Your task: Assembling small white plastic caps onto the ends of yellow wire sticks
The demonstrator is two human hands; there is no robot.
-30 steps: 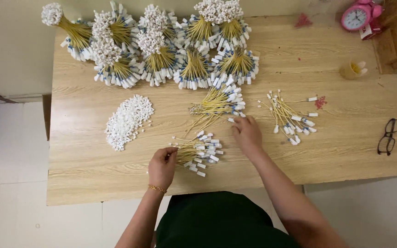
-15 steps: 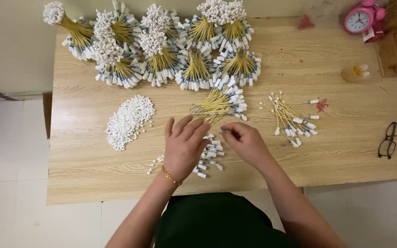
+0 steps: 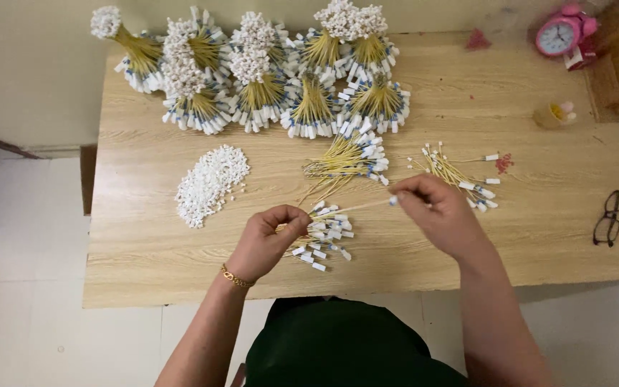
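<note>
My left hand [image 3: 270, 240] is closed around one end of a small loose bunch of thin yellow sticks with white tips [image 3: 324, 236] lying on the wooden table [image 3: 145, 265]. My right hand [image 3: 435, 211] pinches a single yellow stick [image 3: 363, 206] by its white tip, held level between both hands just above the bunch. A fan of similar sticks [image 3: 345, 159] lies just beyond, and another loose group [image 3: 456, 175] lies by my right hand.
Several tied bundles of finished sticks [image 3: 266, 79] stand along the table's far edge. A heap of small white caps [image 3: 209, 185] lies to the left. Glasses [image 3: 612, 215] rest at the right edge, a pink clock [image 3: 560, 34] and a small cup [image 3: 554, 115] at the far right.
My left hand came back from over the bunch and closed on its left end. My right hand moved right and lifted out a single stick.
</note>
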